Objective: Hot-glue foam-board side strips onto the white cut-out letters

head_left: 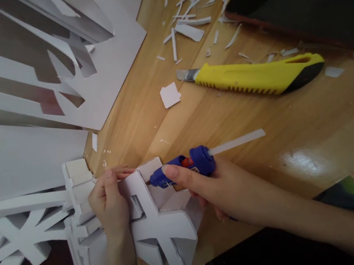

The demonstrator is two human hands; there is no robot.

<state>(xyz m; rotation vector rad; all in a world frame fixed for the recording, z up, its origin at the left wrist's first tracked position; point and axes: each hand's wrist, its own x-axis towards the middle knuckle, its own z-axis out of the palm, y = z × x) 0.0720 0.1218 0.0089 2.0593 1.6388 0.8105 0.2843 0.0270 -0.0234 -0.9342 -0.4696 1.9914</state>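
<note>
The right hand (219, 188) is wrapped around a blue glue gun (185, 168), fingers clamped on its body with the index finger stretched along the barrel toward the nozzle. A pale glue stick (237, 141) pokes out of the gun's back end, pointing up and to the right. The nozzle sits against a white foam-board letter model (163, 224), a 3-dimensional shape built from flat faces and thin side walls, which lies at the near edge of the wooden surface (228, 115) and partly overhangs it.

The left hand (109, 203) presses on the left part of that model, fingers curled together over the top of a wall piece (the thumb is hidden behind the board, so its grip cannot be made out fully).

Well apart, farther up the surface, lies a yellow utility knife (255, 76) with its blade end pointing left. A small white square offcut (170, 95) rests just beside the blade, and thin white scraps (191, 22) are scattered beyond. Large cut-out white sheets (52, 67) cover the left side.
</note>
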